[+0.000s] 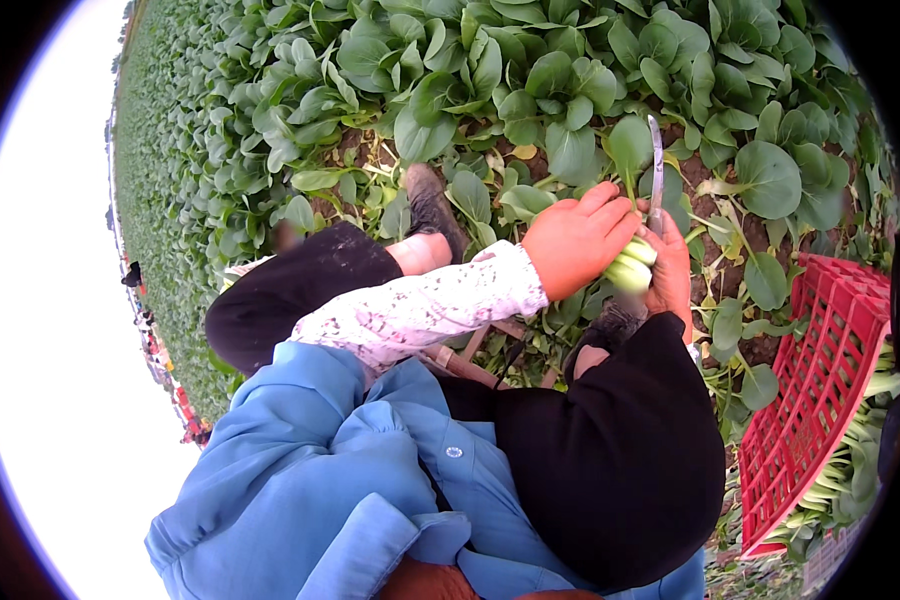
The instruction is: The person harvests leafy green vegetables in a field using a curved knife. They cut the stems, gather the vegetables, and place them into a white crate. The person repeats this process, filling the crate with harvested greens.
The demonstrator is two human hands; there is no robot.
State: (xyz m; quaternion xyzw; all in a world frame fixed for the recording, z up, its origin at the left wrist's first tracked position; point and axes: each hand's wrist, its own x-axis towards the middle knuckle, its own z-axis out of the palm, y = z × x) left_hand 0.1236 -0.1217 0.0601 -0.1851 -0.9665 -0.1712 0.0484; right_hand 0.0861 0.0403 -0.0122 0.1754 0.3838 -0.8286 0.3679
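Observation:
My left hand (580, 238) lies over a green bok choy (630, 265) with pale, plump stalks, its fingers closed around the top of it. A green leaf (630, 150) stands up just beyond those fingertips. My right hand (668, 262), just to the right, grips a knife whose long pale blade (656, 170) points away from me, and it also touches the bok choy. The knife's handle is mostly hidden in that hand. Both hands are in front of my knees, above the cut plants and soil.
Dense rows of leafy plants (490, 70) fill the field ahead and left. A red plastic crate (800, 390) holding cut bok choy (840, 480) is at my right. A low seat frame (470, 362) shows between my legs. Several distant people (185, 420) are along the field's far edge.

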